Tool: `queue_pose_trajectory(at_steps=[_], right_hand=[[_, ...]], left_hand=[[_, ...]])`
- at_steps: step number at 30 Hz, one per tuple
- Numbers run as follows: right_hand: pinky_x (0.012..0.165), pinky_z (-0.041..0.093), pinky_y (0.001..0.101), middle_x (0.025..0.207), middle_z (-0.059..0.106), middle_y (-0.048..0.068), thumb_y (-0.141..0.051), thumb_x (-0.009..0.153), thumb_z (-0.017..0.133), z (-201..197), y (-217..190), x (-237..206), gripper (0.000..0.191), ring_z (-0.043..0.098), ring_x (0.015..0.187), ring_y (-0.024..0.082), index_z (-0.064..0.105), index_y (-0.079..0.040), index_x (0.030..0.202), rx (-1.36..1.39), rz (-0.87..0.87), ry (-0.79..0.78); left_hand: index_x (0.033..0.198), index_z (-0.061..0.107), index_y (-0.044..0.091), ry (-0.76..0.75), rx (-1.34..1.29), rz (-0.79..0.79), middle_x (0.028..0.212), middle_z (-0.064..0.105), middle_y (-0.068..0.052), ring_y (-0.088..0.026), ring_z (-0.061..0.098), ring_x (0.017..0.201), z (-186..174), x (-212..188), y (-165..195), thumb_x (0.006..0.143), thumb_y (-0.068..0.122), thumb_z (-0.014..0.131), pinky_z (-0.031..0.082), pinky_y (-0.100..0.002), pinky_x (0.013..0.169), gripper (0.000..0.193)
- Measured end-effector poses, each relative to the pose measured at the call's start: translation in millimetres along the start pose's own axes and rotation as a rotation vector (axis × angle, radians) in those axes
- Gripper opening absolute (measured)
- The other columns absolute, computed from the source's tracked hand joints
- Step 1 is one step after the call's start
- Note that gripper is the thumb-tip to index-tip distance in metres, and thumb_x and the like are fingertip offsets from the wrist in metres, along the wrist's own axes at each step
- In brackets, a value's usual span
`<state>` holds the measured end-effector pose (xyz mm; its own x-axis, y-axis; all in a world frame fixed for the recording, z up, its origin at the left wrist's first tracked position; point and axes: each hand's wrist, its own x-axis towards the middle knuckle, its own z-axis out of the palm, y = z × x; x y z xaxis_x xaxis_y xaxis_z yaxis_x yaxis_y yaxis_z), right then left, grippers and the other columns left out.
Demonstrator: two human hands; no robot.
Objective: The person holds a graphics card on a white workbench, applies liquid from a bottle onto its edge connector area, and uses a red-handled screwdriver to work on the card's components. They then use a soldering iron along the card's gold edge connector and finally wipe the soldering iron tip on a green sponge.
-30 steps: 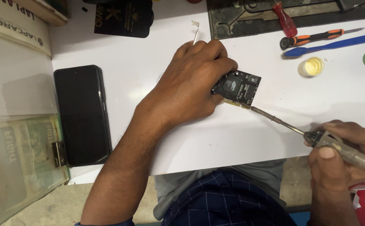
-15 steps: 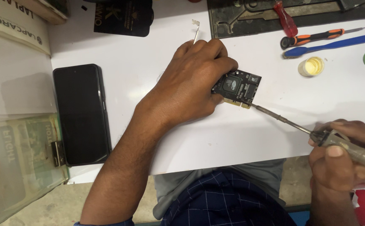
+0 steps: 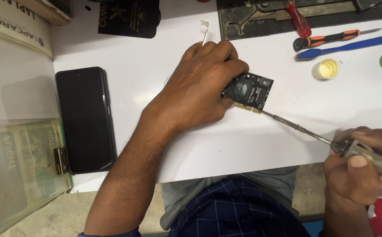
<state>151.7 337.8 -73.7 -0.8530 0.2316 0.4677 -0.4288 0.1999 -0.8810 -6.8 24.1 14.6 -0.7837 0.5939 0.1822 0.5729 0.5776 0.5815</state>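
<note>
Nearest you, your right hand (image 3: 362, 169) is clenched around the dull metal handle of a soldering iron (image 3: 331, 140), whose thin, slanted shaft ends with its tip touching the gold-toothed lower edge of a small black circuit board (image 3: 250, 91). The board lies flat on the smooth white table (image 3: 156, 74), a glossy square chip at its centre, and your left hand (image 3: 199, 90) grasps its left edge, fingers curled over it. Left of your forearm lies a black slab-shaped phone (image 3: 84, 118). Farther off sit a small round yellowish pot (image 3: 325, 69), a blue-handled tool (image 3: 344, 46) and an orange-and-black screwdriver (image 3: 327, 39).
</note>
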Motion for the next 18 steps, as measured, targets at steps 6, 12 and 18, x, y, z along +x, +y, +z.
queue_pose_trajectory(at_steps=[6, 12, 18], right_hand=[[0.073, 0.061, 0.0315, 0.085, 0.06, 0.021, -0.014, 0.099, 0.058, -3.8, 3.1, -2.3, 0.022, 0.066, 0.069, 0.024, 0.053, 0.005, 0.109, 0.007, -0.004, -0.001], [0.067, 0.061, 0.0295, 0.081, 0.061, 0.019, -0.016, 0.098, 0.06, 1.6, -0.1, 0.2, 0.022, 0.066, 0.064, 0.021, 0.055, 0.004, 0.105, -0.027, 0.002, 0.041], [0.069, 0.062, 0.0303, 0.085, 0.063, 0.019, -0.014, 0.104, 0.062, 2.1, -2.4, 1.8, 0.021, 0.067, 0.067, 0.023, 0.055, 0.004, 0.109, 0.003, -0.012, -0.008]], left_hand=[[0.11, 0.074, 0.008, -0.003, 0.006, -0.003, 0.104, 0.064, -0.005, -0.022, 0.061, 0.103, 0.1, 0.6, -0.1, 0.071, 0.004, 0.084, 0.037, -0.055, 0.112, 0.041], [0.11, 0.074, 0.008, -0.008, -0.003, -0.01, 0.104, 0.064, -0.005, -0.022, 0.061, 0.103, -1.2, 0.2, 0.7, 0.068, 0.005, 0.085, 0.037, -0.054, 0.112, 0.043], [0.11, 0.074, 0.008, -0.003, 0.008, 0.0, 0.104, 0.064, -0.005, -0.022, 0.061, 0.103, -1.3, 0.7, 0.6, 0.07, 0.004, 0.085, 0.037, -0.055, 0.113, 0.041]])
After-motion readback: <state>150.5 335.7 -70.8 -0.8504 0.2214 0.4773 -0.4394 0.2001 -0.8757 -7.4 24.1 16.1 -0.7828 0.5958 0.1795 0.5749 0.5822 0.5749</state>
